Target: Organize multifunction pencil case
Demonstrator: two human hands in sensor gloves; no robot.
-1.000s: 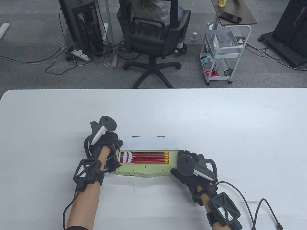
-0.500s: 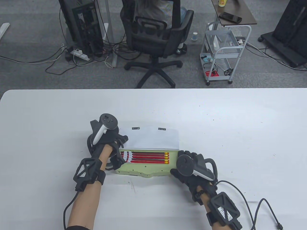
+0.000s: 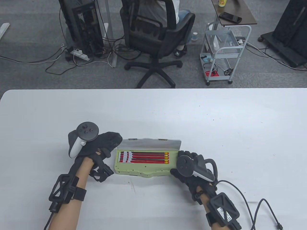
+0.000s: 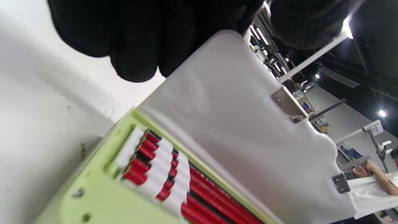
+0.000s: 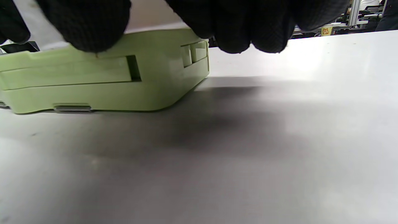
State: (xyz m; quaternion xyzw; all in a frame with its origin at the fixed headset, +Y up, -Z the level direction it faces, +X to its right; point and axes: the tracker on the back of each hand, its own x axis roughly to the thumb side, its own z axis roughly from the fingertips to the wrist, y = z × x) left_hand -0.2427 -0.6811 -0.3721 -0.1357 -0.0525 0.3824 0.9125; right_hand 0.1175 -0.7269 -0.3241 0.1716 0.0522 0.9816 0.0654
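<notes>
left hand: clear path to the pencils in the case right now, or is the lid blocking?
Probably yes. The lid stands open behind the pencils, which lie uncovered in the green case. The left hand sits beside the case's left end, nothing between; the right hand holds the far end.

Green pencil case open, lid up, red pencils inside.

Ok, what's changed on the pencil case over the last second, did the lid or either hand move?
The white lid has swung further open and now leans away from the person. The left hand moved outward, to the table view's left; its fingertips are at the lid's left end, contact unclear. The right hand stayed at the right end of the green case, and the red pencils lie as before.
</notes>
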